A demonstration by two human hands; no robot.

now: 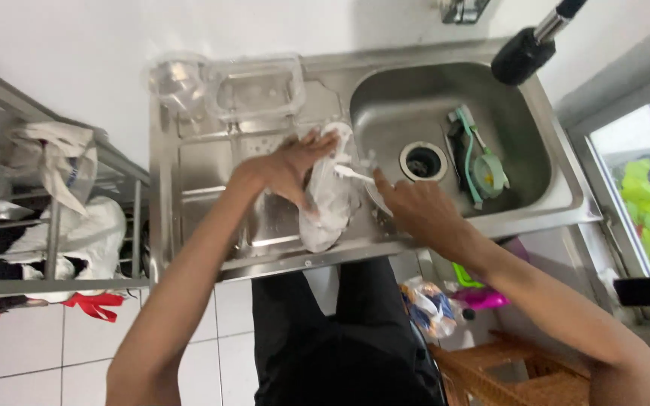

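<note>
On the far left a metal rack (54,225) holds white bags and dark cloth, with a red strap hanging at its lower edge. Beside it stands the steel worktop (197,188), a draining board joined to a sink. At the worktop's back left corner sit a clear plastic jug (177,79) and, just to its right, a clear rectangular container (256,89).

The left hand (287,169) lies over the draining board near the sink's left rim, fingers spread and curled round a white, glossy, oval dish (326,199). The dish stands tilted on its edge, its lower end near the worktop's front edge and its upper end touching the fingertips; it looks wet and pale, with a soft shine.

The right hand (411,207) is at the front rim of the sink, loosely closed, pinching a thin white stick-like tool (351,174) whose tip meets the dish. What kind of tool it is cannot be told.

In the sink basin (385,98) is a round drain (422,160), and to its right lie pale green utensils (479,165) on a dark item. A black spray head (523,54) hangs over the sink's back right corner.
</note>
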